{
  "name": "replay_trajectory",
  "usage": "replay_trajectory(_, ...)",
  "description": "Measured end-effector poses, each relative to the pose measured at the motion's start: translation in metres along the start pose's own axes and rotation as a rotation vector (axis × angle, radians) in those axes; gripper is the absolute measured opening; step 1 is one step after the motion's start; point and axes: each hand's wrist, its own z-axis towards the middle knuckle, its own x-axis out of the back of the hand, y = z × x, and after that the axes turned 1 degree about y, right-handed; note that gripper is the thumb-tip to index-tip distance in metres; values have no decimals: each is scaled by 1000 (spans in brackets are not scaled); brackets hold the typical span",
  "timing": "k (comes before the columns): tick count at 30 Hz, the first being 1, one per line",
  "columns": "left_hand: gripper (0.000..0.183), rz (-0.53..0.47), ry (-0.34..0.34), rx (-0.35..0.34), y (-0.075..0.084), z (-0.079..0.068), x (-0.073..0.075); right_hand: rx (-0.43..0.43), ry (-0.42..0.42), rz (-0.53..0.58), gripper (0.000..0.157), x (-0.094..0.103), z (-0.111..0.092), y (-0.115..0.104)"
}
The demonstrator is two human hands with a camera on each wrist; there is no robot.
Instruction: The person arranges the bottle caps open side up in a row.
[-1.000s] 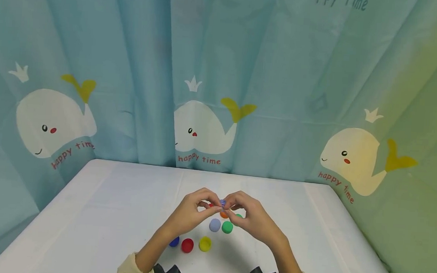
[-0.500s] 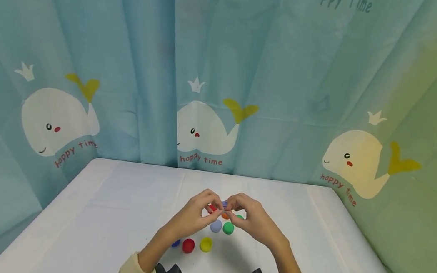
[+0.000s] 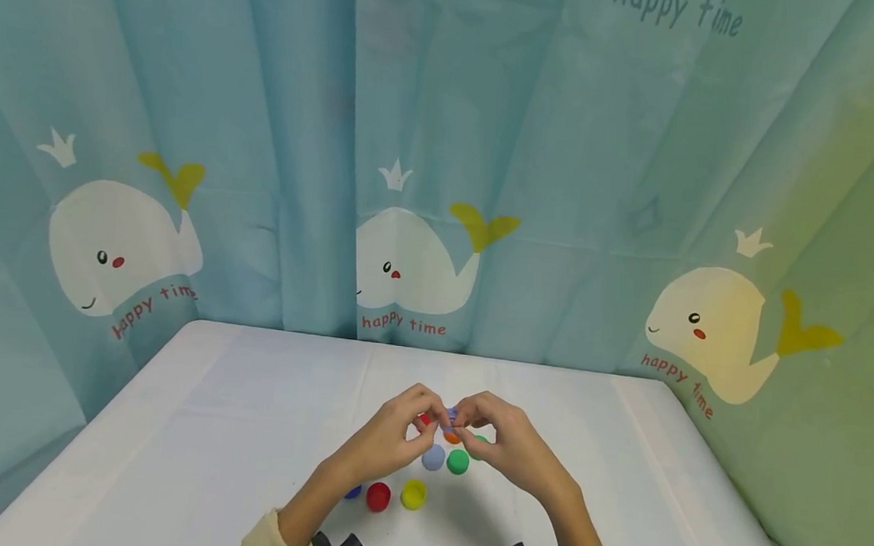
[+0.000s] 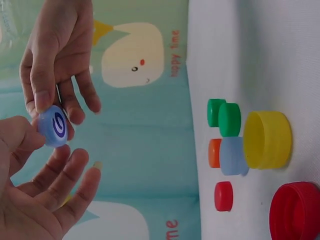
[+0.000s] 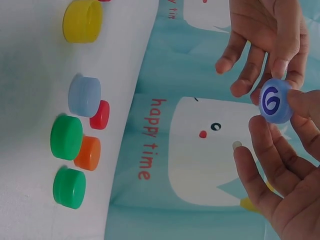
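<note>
A light blue bottle cap with a dark blue swirl on its face [image 4: 53, 126] is held up above the table between both hands. My left hand [image 3: 388, 437] pinches one side of it with thumb and forefinger. From the opposite side, my right hand [image 3: 520, 447] pinches the same cap. In the right wrist view the swirl side of the cap [image 5: 274, 101] faces the camera, and the other fingers of both hands are spread loosely away from it. The head view shows only a sliver of the cap behind the fingertips.
On the white table [image 3: 171, 449] lie a yellow cap [image 3: 413, 494], a red cap [image 3: 378, 497] and a dark blue cap [image 3: 353, 492] partly behind the left forearm. Further back sit a pale blue cap [image 3: 433, 457], green caps [image 5: 66, 137], an orange cap [image 5: 87, 153] and another red cap [image 5: 100, 115].
The head view has shifted slightly, so everything sits a little lower and further right. Both hands stay on the cap, and the left thumb and forefinger have bent a little.
</note>
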Motion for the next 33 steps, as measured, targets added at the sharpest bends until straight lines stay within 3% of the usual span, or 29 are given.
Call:
replay_trajectory(14, 5, 15, 5, 56, -2, 0, 1, -1, -34, 4, 17, -1, 2, 3)
replay_trajectory(23, 6, 40, -64, 118, -6, -1, 5, -104, -108, 16, 9, -4, 1, 6)
replay_trajectory(33, 8, 58, -114, 179, -13, -3, 4, -125, -180, 1, 9, -8, 1, 12)
